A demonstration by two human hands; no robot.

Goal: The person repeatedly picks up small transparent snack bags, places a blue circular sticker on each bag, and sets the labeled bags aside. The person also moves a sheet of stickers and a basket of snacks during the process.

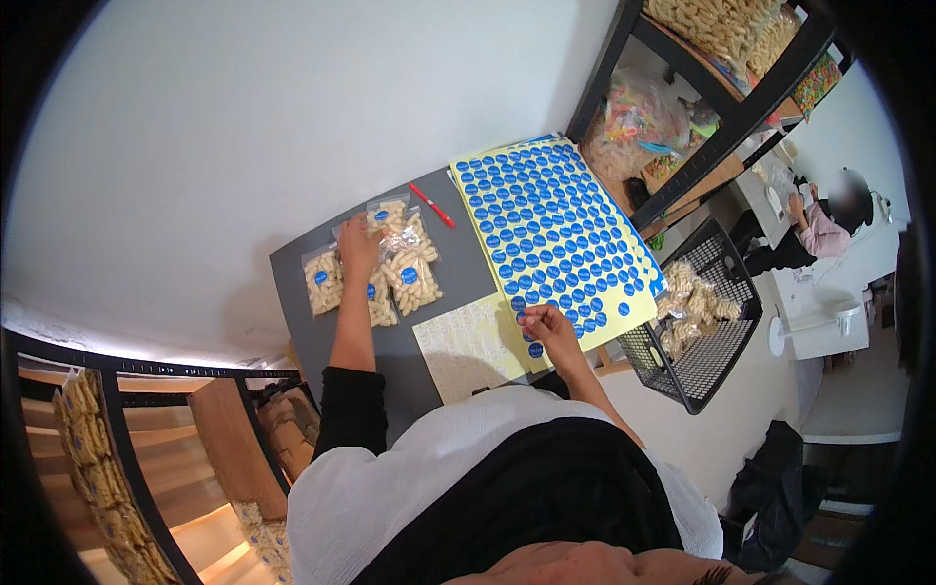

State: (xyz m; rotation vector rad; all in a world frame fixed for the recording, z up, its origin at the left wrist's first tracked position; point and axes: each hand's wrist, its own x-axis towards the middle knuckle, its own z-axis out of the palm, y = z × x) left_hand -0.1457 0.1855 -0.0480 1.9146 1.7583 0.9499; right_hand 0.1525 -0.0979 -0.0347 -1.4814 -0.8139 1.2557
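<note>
My left hand lies over a group of clear plastic bags of pale, finger-shaped snacks on the grey table. Its fingers touch the bags, but whether they grip one is hidden. One snack bag with a round blue sticker is right of my wrist; another stickered bag sits left of it. On the right, a yellowish sheet of round blue stickers tops a stack of sheets. Thumb and fingertips of my right hand are close together over its near left corner, by a sticker; a hold on it cannot be made out.
A red pen lies behind the bags. A printed paper sheet is at the near edge. Right of the table is a black basket with bagged snacks. Black-framed shelves rise beyond. Another person sits at a far table.
</note>
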